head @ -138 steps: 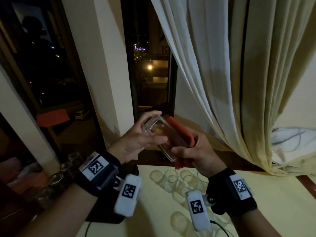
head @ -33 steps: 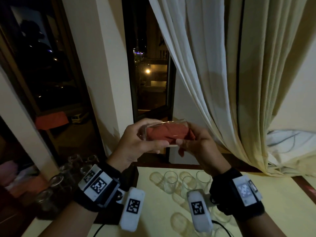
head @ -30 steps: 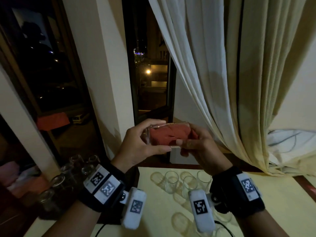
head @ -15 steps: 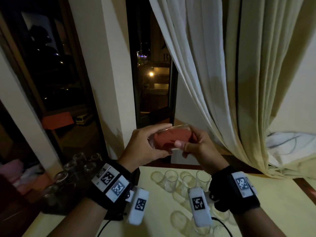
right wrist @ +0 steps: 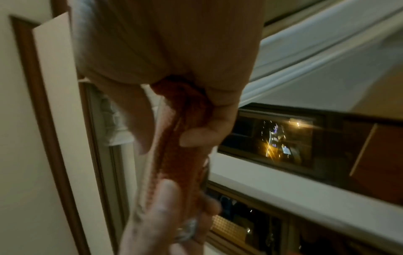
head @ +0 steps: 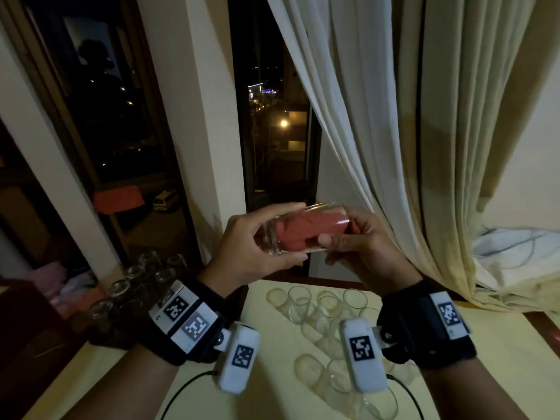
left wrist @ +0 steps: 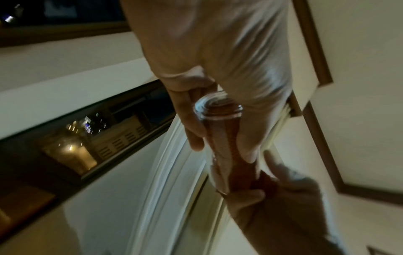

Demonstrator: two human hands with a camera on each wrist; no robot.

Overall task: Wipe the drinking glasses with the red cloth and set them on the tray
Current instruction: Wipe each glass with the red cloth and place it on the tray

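Observation:
I hold a clear drinking glass [head: 271, 242] level at chest height, above the table's far edge. The red cloth [head: 309, 228] is stuffed inside it and fills most of it. My left hand [head: 300, 232] grips the glass round its thick base end, thumb below and fingers on top. My right hand [head: 342, 230] holds the mouth end, its thumb on the glass wall and its fingers curled round the cloth there. The left wrist view shows the glass base [left wrist: 218, 110] and the cloth [left wrist: 226, 138] between my fingers. In the right wrist view the cloth [right wrist: 185, 146] runs from my palm into the glass [right wrist: 150, 169].
Several empty glasses [head: 318, 307] stand on the yellow table [head: 500, 374] just under my hands. At the left a dark tray [head: 103, 341] bears several more glasses [head: 145, 277]. A cream curtain [head: 394, 147] hangs at the right, with a dark window behind.
About 4.6 s ago the glass was tilted with the cloth behind it. The cloth is inside the glass, now level. Over the last second both hands have kept their hold, barely shifting.

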